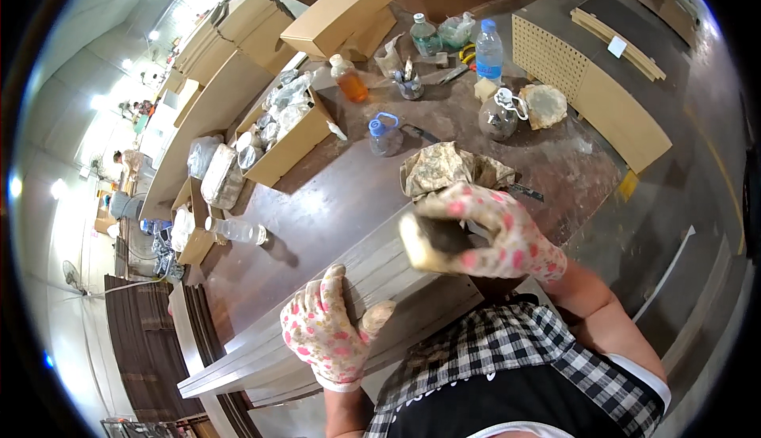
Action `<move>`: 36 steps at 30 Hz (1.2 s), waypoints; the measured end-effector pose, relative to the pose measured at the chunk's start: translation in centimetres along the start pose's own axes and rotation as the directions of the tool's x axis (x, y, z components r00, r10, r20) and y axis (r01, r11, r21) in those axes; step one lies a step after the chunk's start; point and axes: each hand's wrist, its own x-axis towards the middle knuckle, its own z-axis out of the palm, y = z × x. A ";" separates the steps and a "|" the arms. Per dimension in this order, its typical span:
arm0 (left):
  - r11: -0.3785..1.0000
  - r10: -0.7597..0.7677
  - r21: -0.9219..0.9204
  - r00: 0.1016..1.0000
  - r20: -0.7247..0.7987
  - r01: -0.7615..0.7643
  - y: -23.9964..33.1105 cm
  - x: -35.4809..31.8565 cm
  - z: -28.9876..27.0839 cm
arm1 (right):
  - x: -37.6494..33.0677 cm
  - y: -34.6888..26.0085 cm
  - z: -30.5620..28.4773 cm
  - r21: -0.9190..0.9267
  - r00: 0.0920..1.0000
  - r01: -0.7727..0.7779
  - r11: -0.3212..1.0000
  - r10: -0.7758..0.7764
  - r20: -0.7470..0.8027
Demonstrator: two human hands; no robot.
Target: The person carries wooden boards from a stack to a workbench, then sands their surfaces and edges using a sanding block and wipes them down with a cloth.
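Note:
My left hand (326,331), in a white glove with pink spots, lies on a stack of long grey boards (380,267). Its fingers are stretched out and its thumb points to the right. In a matching glove, my right hand (511,236) is curled around a block with a pale end and a dark side (422,244), slightly blurred, over the right part of the boards. Just beyond that hand sits a crumpled camouflage cloth (444,167), with a dark flat strip (526,192) beside it.
Across the brown table (309,192) stand a blue-capped jug (385,138), a bottle of amber liquid (349,81), a water bottle (489,56) and a dark round jar (499,117). A cardboard box of plastic bags (277,153) is at left. A clear bottle (236,230) lies tipped over.

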 end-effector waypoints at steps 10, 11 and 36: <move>1.000 0.029 -0.009 0.998 0.052 -0.029 -0.9 0.8 -0.2 | -1.4 -3.4 1.3 0.319 0.938 -0.084 0.944 0.183 -0.295; 0.997 0.079 -0.021 0.996 0.049 -0.078 -1.5 0.7 -0.2 | -1.7 -3.5 2.1 0.312 0.927 -0.123 0.942 0.221 -0.301; 0.984 -0.048 -0.176 0.998 -0.036 0.041 -34.3 -19.2 -7.5 | 14.2 -11.0 38.0 -0.401 0.960 0.091 0.912 0.027 0.279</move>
